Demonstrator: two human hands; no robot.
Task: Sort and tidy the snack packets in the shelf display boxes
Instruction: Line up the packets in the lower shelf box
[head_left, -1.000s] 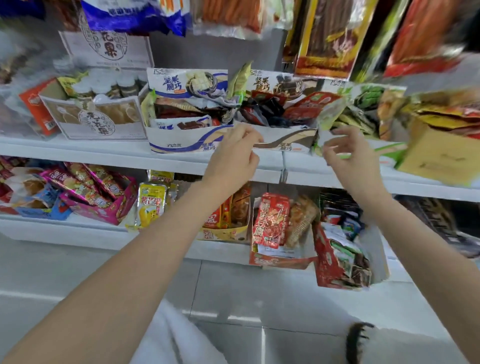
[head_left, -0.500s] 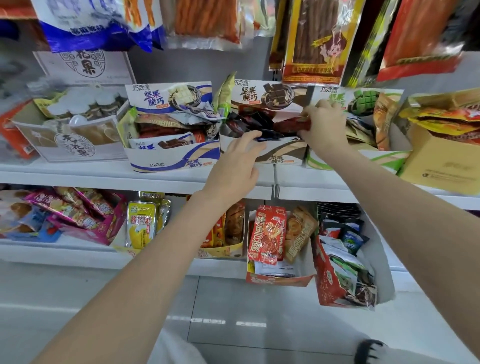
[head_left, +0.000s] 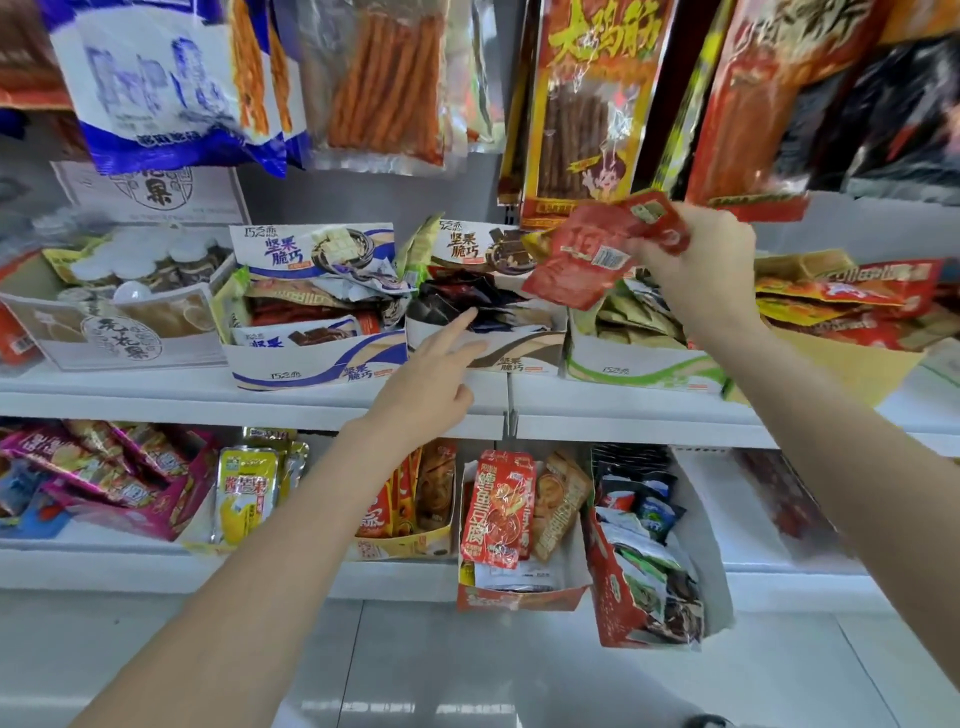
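Observation:
My right hand pinches a red snack packet by its top edge and holds it in the air above the brown-trimmed display box and the green-trimmed box. My left hand reaches to the front rim of the brown-trimmed box, index finger stretched out and touching the dark packets inside, the other fingers curled. The blue-trimmed box to the left holds mixed packets.
A white box of round jars stands at the left of the upper shelf, a yellow carton with red and yellow packets at the right. Large bags hang above. The lower shelf carries more display boxes, one red box leaning outward.
My right hand has lifted the red packet out of the brown-trimmed box and raised it to the right. My left hand stays at the box front, its index finger now pointing in.

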